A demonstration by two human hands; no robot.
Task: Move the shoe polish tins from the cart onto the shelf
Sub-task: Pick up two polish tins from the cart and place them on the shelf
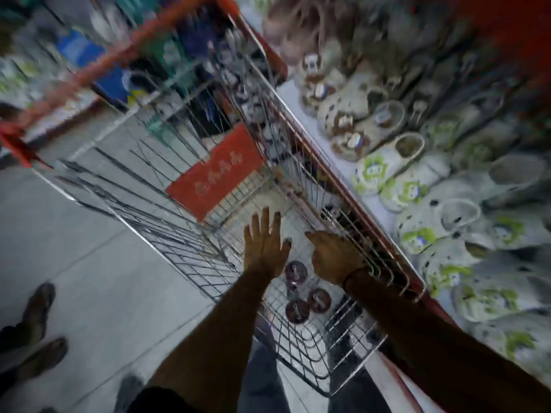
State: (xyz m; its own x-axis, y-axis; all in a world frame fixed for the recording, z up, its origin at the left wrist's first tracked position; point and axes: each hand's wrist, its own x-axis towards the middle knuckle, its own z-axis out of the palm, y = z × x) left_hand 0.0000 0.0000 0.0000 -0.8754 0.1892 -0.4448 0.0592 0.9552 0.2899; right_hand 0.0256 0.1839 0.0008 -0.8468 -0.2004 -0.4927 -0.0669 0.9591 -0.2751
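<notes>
Both hands reach down into the cart [190,180] for the shoe polish tins.

Taking the cart as the landmark: three dark round tins [296,272] lie flat on its wire floor at the near end, two of them touching, the third just beyond. The left hand [264,245] hovers over the basket with fingers spread wide and holds nothing. The right hand [334,257], close to the cart's right wall, is curled loosely; I cannot tell whether anything is in it. The shelf [295,93] of clogs runs along the cart's right side, so each tin probably needs only a short carry.
</notes>
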